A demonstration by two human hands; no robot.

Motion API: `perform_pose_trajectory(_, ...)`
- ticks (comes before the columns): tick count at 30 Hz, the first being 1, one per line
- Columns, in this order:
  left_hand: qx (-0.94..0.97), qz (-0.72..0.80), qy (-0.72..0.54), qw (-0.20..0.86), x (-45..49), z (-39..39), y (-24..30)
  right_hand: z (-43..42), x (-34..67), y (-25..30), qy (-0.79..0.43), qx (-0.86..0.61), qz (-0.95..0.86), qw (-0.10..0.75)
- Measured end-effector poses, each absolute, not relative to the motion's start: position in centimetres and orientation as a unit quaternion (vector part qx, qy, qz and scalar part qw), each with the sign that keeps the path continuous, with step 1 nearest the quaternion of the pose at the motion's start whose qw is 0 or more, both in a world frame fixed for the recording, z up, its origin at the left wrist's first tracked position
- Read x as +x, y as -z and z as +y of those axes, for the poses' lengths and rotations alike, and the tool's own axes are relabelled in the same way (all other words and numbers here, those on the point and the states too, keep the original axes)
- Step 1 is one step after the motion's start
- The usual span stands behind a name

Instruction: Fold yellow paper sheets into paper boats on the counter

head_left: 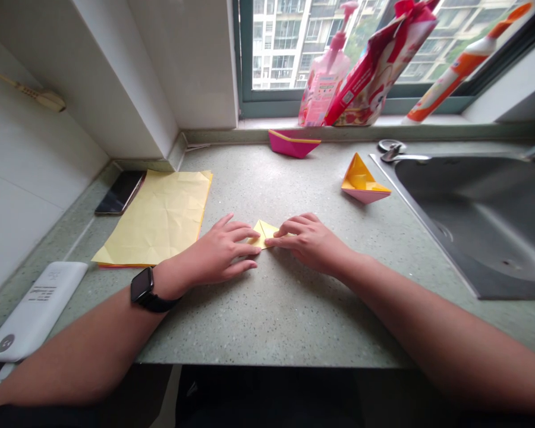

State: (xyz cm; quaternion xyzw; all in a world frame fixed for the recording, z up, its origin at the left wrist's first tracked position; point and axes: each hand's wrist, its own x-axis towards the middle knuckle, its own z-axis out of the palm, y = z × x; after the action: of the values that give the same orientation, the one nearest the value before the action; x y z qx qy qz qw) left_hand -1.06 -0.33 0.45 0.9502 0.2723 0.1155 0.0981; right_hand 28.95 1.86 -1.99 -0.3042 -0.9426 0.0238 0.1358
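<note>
A small folded yellow paper (262, 232) lies flat on the grey speckled counter (285, 297). My left hand (220, 252), with a black watch on its wrist, presses on the paper's left side with fingers stretched out flat. On the right side rests my right hand (310, 241), its fingers curled and the fingertips pinching down on the fold. Most of the paper is hidden under both hands.
A stack of yellow sheets (160, 217) and a dark phone (120, 192) lie at the left. A white power bank (38, 309) sits at the near left edge. Two finished paper boats, pink (292, 144) and yellow (363, 181), stand further back. A steel sink (481, 220) fills the right. Bottles and a red pouch (374, 65) stand on the windowsill.
</note>
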Motion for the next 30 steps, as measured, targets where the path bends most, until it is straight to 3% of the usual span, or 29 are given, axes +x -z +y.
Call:
perform_pose_trajectory(21, 0.951, 0.296, -0.051, 0.078, -3.3, -0.7, -3.4, 1.8, 29.2, 2.1, -0.051, -0.309, -0.939, 0.141)
perform_pose_trajectory(30, 0.954, 0.26, -0.14, 0.056, -2.1, -0.2, -2.1, 1.9, 29.1, 2.2, -0.05, -0.309, -0.938, 0.149)
